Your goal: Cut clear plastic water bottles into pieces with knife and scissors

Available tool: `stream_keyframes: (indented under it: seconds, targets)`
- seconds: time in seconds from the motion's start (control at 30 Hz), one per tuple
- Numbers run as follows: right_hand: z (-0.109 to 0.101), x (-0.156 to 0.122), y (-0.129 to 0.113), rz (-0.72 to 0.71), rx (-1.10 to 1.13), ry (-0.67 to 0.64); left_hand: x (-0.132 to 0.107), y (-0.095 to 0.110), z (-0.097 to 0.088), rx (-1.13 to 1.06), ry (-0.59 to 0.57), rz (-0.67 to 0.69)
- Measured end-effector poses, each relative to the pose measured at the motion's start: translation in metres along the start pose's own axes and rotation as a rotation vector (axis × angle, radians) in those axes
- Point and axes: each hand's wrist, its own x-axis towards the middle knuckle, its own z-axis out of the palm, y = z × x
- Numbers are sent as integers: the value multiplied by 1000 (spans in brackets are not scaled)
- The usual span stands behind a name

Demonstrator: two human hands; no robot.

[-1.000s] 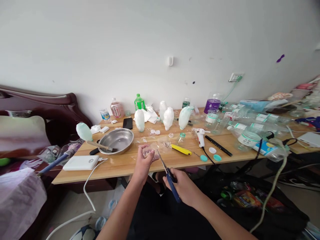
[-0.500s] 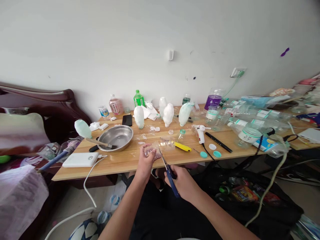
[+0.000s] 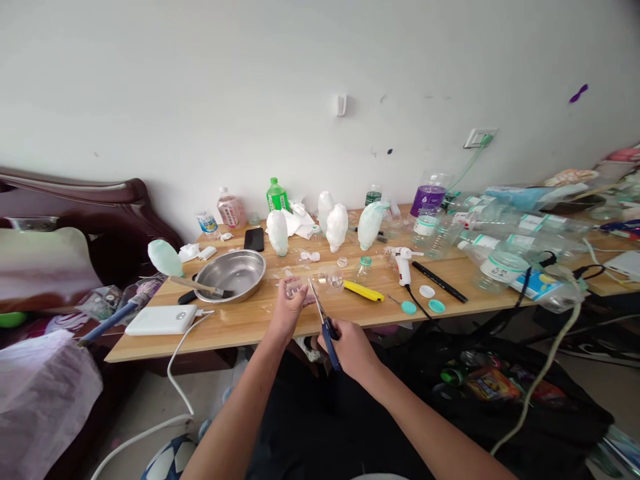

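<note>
My left hand (image 3: pixel 287 308) is closed round a small piece of clear plastic bottle (image 3: pixel 299 288), held over the front edge of the wooden table (image 3: pixel 250 323). My right hand (image 3: pixel 350 348) grips blue-handled scissors (image 3: pixel 323 318), whose blades point up and left and touch the clear piece. Just behind the hands lie another clear bottle part (image 3: pixel 331 281) and a yellow utility knife (image 3: pixel 363 291).
A steel bowl (image 3: pixel 234 272) with a brush, a white power bank (image 3: pixel 161 319), a black phone (image 3: pixel 254 239), white covered bottles (image 3: pixel 337 227), a glue gun (image 3: pixel 401 262), loose caps (image 3: pixel 437 306) and several clear bottles (image 3: pixel 500 257) crowd the table. A dark headboard (image 3: pixel 90 213) stands left; bags lie on the floor right.
Both hands have risen slightly toward the table edge. The scissors have moved up and closer to the clear piece. The camera has tilted a little.
</note>
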Motion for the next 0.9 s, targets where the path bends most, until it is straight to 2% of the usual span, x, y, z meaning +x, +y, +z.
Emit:
stream_keyframes:
  seconds: [0.37,0.7,0.9]
  targets:
    - [20,-1,2,5,21,-12,-8,1,-20,73,33,19]
    - [15,-13,-16,-32,60,-92,-20,0,-32,154,10,65]
    - [20,-19,-19,-16,57,-87,-32,13,-35,248,29,103]
